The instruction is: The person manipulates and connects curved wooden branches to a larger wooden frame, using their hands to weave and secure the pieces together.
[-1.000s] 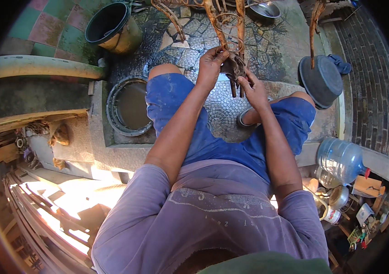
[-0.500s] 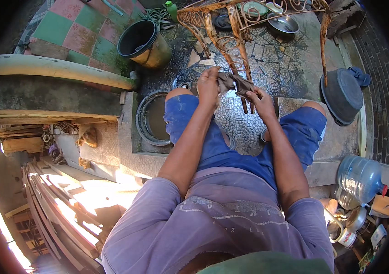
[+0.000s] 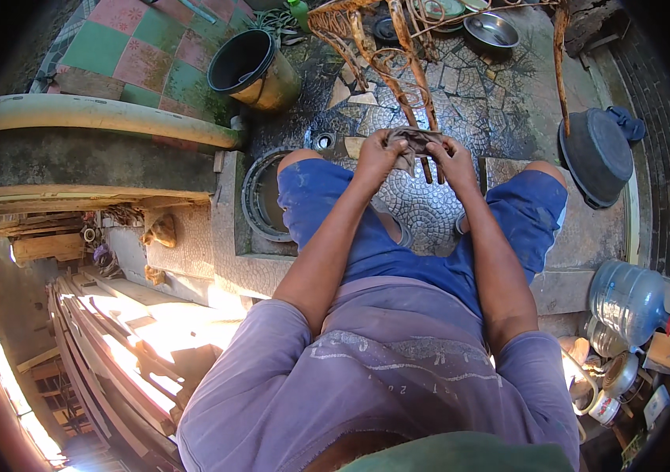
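Between my knees I hold a crumpled grey-brown cloth (image 3: 412,144) up in front of me. My left hand (image 3: 380,160) pinches its left end, the fingers closed on a bunched fold. The fingers of my right hand (image 3: 454,164) are closed round the other end. A loose corner hangs down between the two hands. Just beyond the cloth, the rusty legs of a metal rack (image 3: 399,85) reach down toward the floor, partly hidden behind my hands.
At my left knee is a round basin (image 3: 262,197) of murky water. Farther off stand a dark-rimmed bucket (image 3: 270,85) and a metal bowl (image 3: 500,33). A black tub (image 3: 598,157) leans at the right, with a blue water jug (image 3: 626,297) below it. A cat (image 3: 162,230) lies at the left.
My hands have come closer together, the left one moving right and down. The cloth, stretched between them before, is now bunched. The whole view has shifted slightly.
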Demonstrator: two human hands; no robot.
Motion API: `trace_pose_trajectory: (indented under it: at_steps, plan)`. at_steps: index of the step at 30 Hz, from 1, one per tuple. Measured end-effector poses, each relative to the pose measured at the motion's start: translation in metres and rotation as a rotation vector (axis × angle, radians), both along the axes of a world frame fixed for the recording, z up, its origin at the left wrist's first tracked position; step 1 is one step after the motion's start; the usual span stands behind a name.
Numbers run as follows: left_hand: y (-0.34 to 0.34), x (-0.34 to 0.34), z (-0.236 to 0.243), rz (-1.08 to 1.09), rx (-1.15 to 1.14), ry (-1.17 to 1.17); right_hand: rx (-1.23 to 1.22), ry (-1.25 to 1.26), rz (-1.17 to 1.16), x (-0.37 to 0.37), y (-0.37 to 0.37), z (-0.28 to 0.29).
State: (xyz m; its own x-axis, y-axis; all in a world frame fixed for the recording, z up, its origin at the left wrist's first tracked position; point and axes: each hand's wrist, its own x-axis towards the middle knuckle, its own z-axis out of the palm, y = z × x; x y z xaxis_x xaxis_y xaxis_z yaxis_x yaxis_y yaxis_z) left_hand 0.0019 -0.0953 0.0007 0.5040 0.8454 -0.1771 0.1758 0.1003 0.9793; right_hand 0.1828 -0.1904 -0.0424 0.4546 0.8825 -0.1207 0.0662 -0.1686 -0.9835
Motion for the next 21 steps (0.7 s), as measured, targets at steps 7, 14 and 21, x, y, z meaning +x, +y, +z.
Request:
trace_pose_trajectory:
  at_steps: [7,14,21]
  plan:
    - [0.029,-0.030,0.068,0.359,0.313,-0.194,-0.016,-0.043,0.105,0.007,0.001,-0.018]
    - [0.069,-0.015,0.183,0.297,1.104,0.001,-0.074,-0.104,0.109,-0.007,-0.004,-0.002]
    - [0.068,0.001,0.185,0.068,1.287,0.431,-0.003,-0.139,0.063,-0.006,0.004,-0.017]
